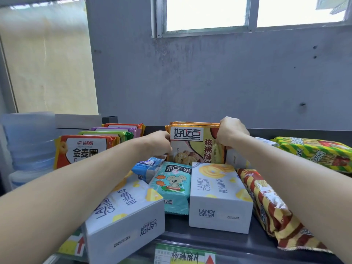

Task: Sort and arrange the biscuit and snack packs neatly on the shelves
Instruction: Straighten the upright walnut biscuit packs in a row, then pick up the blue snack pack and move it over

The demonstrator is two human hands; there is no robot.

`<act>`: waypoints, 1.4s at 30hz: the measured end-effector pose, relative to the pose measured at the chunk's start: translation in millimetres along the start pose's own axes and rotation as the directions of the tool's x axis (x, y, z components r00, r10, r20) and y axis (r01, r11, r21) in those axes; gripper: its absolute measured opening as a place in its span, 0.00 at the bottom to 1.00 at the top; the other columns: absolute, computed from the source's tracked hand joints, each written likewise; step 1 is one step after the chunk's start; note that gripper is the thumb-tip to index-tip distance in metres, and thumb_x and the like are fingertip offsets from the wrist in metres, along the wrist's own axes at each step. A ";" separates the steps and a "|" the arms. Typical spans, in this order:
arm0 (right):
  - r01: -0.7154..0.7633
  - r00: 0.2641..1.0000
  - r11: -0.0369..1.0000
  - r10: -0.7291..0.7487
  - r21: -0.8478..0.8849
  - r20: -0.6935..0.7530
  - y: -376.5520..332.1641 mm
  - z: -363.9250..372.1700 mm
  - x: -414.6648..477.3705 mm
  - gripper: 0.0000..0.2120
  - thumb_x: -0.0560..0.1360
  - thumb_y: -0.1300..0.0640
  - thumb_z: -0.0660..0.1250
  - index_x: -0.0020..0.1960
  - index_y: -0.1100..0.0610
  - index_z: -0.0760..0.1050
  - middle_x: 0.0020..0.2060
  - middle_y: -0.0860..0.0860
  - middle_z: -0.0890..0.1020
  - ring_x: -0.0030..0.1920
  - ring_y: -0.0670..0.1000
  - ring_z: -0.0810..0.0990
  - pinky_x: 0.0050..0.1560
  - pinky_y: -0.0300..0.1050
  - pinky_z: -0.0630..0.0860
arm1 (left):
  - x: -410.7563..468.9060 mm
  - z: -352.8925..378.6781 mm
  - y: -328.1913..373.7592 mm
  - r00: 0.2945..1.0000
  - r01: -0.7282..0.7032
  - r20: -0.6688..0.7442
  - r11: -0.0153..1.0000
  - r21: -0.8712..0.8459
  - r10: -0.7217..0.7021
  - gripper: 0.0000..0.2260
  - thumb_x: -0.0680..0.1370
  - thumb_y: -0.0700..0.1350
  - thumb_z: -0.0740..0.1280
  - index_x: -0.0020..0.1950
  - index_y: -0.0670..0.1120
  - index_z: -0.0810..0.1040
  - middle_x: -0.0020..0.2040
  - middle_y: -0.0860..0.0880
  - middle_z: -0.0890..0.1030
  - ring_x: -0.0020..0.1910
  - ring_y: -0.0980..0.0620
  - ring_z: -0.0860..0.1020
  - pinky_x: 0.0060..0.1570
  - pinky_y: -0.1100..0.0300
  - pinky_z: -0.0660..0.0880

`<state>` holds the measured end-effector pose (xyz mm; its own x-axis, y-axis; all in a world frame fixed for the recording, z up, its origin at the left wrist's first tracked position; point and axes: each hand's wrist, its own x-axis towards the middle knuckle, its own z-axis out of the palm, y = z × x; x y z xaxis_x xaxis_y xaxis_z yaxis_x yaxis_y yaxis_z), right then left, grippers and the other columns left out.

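My left hand (162, 142) and right hand (231, 133) are pinching the upright orange foil biscuit pack (196, 143) by its side seams; it likely is handling light, crinkly, crumbly.

The orange pack (194, 143) gripped between the left hand (162, 143) and the right hand (231, 133) reads 好吃点 on a white panel, with 核桃酥 running down beside the right hand. Left of the left hand, a red pack (85, 149) carries the 达利园 logo above 金麦圈. Below both hands, a teal pack (173, 185) says 熊字饼. The right white box (219, 195) and the left white box (123, 212), lower still, each read LANDY Castle, with a stamped number starting 2025. Farthest below, a shelf tag (184, 256) bears handwritten 核桃酥.
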<state>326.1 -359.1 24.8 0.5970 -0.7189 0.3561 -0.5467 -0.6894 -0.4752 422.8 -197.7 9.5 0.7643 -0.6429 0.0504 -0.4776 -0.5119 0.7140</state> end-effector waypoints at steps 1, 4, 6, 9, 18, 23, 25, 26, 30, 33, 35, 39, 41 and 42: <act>0.007 1.000 0.999 -0.007 -0.037 -0.006 -2.0 -0.9 -2.0 0.07 0.73 0.67 0.62 0.50 0.61 0.73 0.47 0.56 0.77 0.46 0.58 0.76 0.42 0.45 0.73 | 0.3 -0.6 -0.5 1.000 0.002 -0.012 1.000 0.023 -0.001 0.19 0.78 0.33 0.59 0.67 0.47 0.70 0.64 0.46 0.77 0.61 0.47 0.74 0.57 0.52 0.77; 0.042 0.997 0.991 -0.050 -0.130 -0.061 -8.0 0.3 -6.5 0.15 0.74 0.65 0.61 0.60 0.61 0.70 0.59 0.60 0.73 0.61 0.60 0.70 0.52 0.50 0.72 | 2.9 -6.9 -1.3 0.994 0.033 -0.111 0.995 0.094 -0.023 0.18 0.79 0.33 0.56 0.66 0.46 0.72 0.61 0.46 0.77 0.58 0.47 0.75 0.53 0.55 0.78; 0.109 0.981 0.974 -0.138 -0.200 -0.136 -14.2 0.3 -9.6 0.19 0.73 0.64 0.61 0.64 0.61 0.69 0.62 0.60 0.70 0.64 0.61 0.66 0.59 0.50 0.69 | 4.0 -12.9 -2.8 0.979 0.090 -0.196 0.982 0.164 -0.057 0.15 0.79 0.34 0.57 0.64 0.43 0.73 0.56 0.44 0.76 0.52 0.47 0.75 0.52 0.55 0.78; 0.259 0.938 0.937 -0.302 -0.236 -0.170 -28.5 -2.3 -18.9 0.16 0.73 0.64 0.60 0.60 0.60 0.72 0.59 0.59 0.72 0.62 0.60 0.67 0.58 0.50 0.67 | 1.3 -19.1 -7.1 0.965 0.188 -0.232 0.945 0.267 -0.126 0.15 0.78 0.37 0.62 0.65 0.40 0.73 0.56 0.41 0.78 0.51 0.46 0.78 0.53 0.55 0.79; 0.475 0.851 0.880 -0.457 -0.008 0.261 -72.7 12.7 -43.9 0.12 0.73 0.59 0.68 0.55 0.60 0.81 0.51 0.56 0.83 0.49 0.55 0.83 0.50 0.48 0.82 | -24.5 -29.9 -12.4 0.961 0.274 -0.063 0.911 0.309 -0.268 0.23 0.75 0.39 0.69 0.69 0.42 0.70 0.63 0.39 0.75 0.58 0.42 0.77 0.59 0.50 0.77; 0.487 0.806 0.873 -0.438 -0.025 0.399 -63.3 4.1 -42.2 0.13 0.74 0.56 0.69 0.57 0.58 0.81 0.51 0.53 0.83 0.48 0.51 0.83 0.44 0.41 0.80 | -31.0 -28.3 -10.7 0.989 0.148 -0.059 0.937 0.317 -0.136 0.18 0.75 0.41 0.69 0.65 0.43 0.75 0.61 0.44 0.77 0.58 0.46 0.77 0.58 0.53 0.77; 0.495 0.783 0.868 -0.427 -0.037 0.451 -57.5 2.0 -43.3 0.13 0.76 0.56 0.67 0.59 0.56 0.81 0.51 0.51 0.83 0.44 0.49 0.80 0.36 0.35 0.75 | -31.1 -25.2 -7.3 0.992 0.125 -0.018 0.926 0.356 -0.127 0.17 0.75 0.43 0.70 0.63 0.43 0.77 0.59 0.45 0.78 0.56 0.47 0.78 0.57 0.54 0.78; 0.493 0.774 0.870 -0.422 -0.030 0.472 -54.9 1.7 -43.8 0.13 0.76 0.56 0.67 0.58 0.56 0.81 0.47 0.50 0.82 0.41 0.47 0.79 0.34 0.34 0.73 | -30.3 -24.4 -6.2 0.990 0.129 -0.003 0.912 0.388 -0.139 0.18 0.75 0.45 0.70 0.63 0.43 0.77 0.59 0.44 0.79 0.55 0.46 0.79 0.56 0.55 0.78; 0.448 0.745 0.894 -0.393 0.032 0.538 -48.6 2.4 -45.1 0.11 0.75 0.58 0.67 0.57 0.57 0.81 0.34 0.47 0.78 0.33 0.45 0.75 0.30 0.34 0.70 | -29.1 -25.7 -8.3 0.988 0.152 -0.053 0.817 0.557 -0.148 0.21 0.73 0.47 0.72 0.64 0.39 0.75 0.58 0.43 0.79 0.54 0.45 0.80 0.52 0.58 0.79; 0.451 0.742 0.891 -0.401 0.042 0.537 -48.1 4.2 -44.2 0.12 0.76 0.57 0.67 0.57 0.57 0.80 0.34 0.47 0.78 0.33 0.45 0.75 0.30 0.34 0.70 | -30.2 -24.4 -13.5 0.984 0.161 -0.024 0.816 0.555 -0.178 0.21 0.73 0.47 0.72 0.62 0.40 0.76 0.57 0.43 0.80 0.53 0.45 0.80 0.49 0.58 0.78; 0.470 0.733 0.883 -0.400 0.016 0.550 -48.9 6.2 -44.0 0.13 0.76 0.56 0.67 0.59 0.57 0.80 0.37 0.47 0.79 0.36 0.46 0.77 0.34 0.36 0.73 | -29.3 -20.3 -14.6 0.987 0.144 -0.012 0.848 0.511 -0.161 0.19 0.72 0.48 0.72 0.59 0.41 0.78 0.55 0.43 0.81 0.50 0.48 0.80 0.50 0.57 0.78; 0.537 0.682 0.826 -0.304 -0.172 0.665 -49.6 14.5 -44.6 0.21 0.76 0.45 0.65 0.64 0.55 0.77 0.58 0.50 0.81 0.55 0.51 0.78 0.53 0.44 0.76 | -30.9 -14.1 -6.0 0.968 0.184 0.083 0.891 0.416 -0.239 0.23 0.70 0.56 0.72 0.58 0.42 0.79 0.46 0.48 0.81 0.41 0.52 0.79 0.42 0.62 0.78; 0.553 0.660 0.801 -0.255 -0.228 0.706 -49.8 16.0 -46.6 0.24 0.77 0.42 0.62 0.66 0.55 0.74 0.60 0.51 0.79 0.54 0.51 0.76 0.43 0.40 0.73 | -34.0 -11.3 -0.9 0.946 0.228 0.130 0.895 0.383 -0.297 0.24 0.70 0.56 0.73 0.58 0.41 0.78 0.45 0.47 0.81 0.38 0.52 0.79 0.42 0.62 0.78; 0.547 0.654 0.804 -0.237 -0.234 0.718 -49.9 16.4 -46.9 0.24 0.78 0.42 0.61 0.67 0.56 0.73 0.60 0.52 0.78 0.53 0.51 0.76 0.40 0.39 0.71 | -35.1 -9.7 0.5 0.939 0.246 0.137 0.895 0.372 -0.315 0.24 0.70 0.55 0.73 0.59 0.40 0.78 0.45 0.46 0.80 0.37 0.52 0.79 0.42 0.62 0.78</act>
<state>335.0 -289.6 18.6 0.9418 -0.2432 -0.2322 -0.2498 -0.9683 0.0009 399.9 -169.8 14.9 0.8092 -0.5202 -0.2731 -0.4002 -0.8283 0.3921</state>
